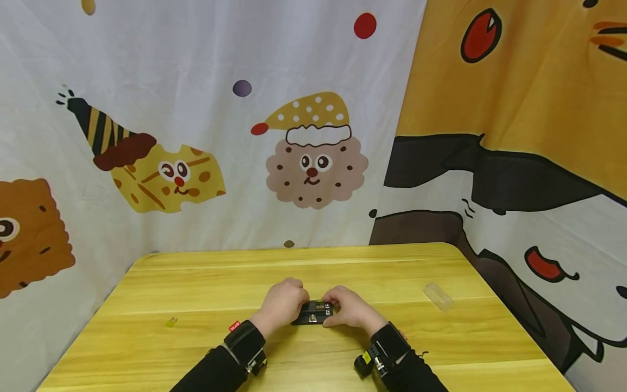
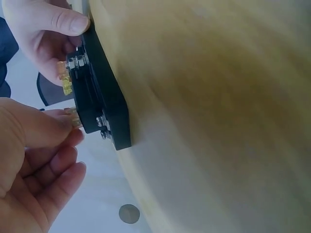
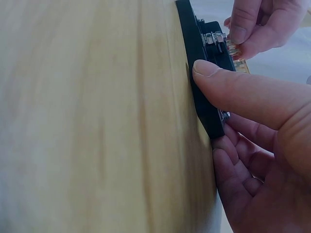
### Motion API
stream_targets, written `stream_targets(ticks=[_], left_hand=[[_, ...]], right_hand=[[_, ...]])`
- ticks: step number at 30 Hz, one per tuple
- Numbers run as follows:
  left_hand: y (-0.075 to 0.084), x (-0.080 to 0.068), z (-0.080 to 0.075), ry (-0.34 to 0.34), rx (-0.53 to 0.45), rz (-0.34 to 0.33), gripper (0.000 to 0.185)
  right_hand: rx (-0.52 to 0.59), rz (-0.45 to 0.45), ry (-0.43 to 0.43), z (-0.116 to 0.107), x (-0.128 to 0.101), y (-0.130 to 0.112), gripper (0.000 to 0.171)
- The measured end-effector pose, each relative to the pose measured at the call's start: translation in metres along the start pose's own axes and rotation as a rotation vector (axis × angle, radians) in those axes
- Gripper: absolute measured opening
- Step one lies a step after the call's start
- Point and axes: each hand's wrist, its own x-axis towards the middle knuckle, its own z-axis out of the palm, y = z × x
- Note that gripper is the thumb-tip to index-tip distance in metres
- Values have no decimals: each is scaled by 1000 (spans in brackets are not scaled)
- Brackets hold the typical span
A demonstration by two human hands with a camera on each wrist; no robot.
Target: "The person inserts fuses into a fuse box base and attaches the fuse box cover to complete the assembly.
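Observation:
A small black fuse holder (image 1: 313,314) with metal clips lies on the yellow wooden table (image 1: 196,283), near its front. My left hand (image 1: 300,301) pinches a small translucent yellow fuse (image 2: 73,117) at one end of the holder (image 2: 104,97). My right hand (image 1: 333,306) grips the holder's other end, with the thumb (image 3: 228,87) pressed on its edge (image 3: 201,68) and the fingers curled round the far side. A second yellow fuse (image 2: 63,80) sits in the clips by the right hand. In the right wrist view the left hand's fingertips (image 3: 240,29) hold the fuse (image 3: 234,49) at the clips.
A clear plastic case (image 1: 438,296) lies on the table to the right of my hands. A tiny yellow-green piece (image 1: 171,322) lies to the left. Cartoon-printed curtains (image 1: 220,136) close off the back and right sides. Black wrist straps sit on both forearms.

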Motion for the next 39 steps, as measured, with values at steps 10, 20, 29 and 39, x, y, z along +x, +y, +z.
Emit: stream_targets(ticks=[10, 20, 29, 39], left_hand=[[4, 5, 2, 0, 50, -11, 20], [6, 6, 4, -28, 107, -20, 21], [7, 6, 4, -44, 124, -30, 21], [9, 5, 4, -58, 119, -40, 20]], right_hand=[[-7, -3, 6, -2, 0, 1, 42], [2, 4, 4, -1, 0, 0, 42], [1, -7, 5, -2, 0, 0, 41], [14, 0, 10, -1, 0, 1, 42]])
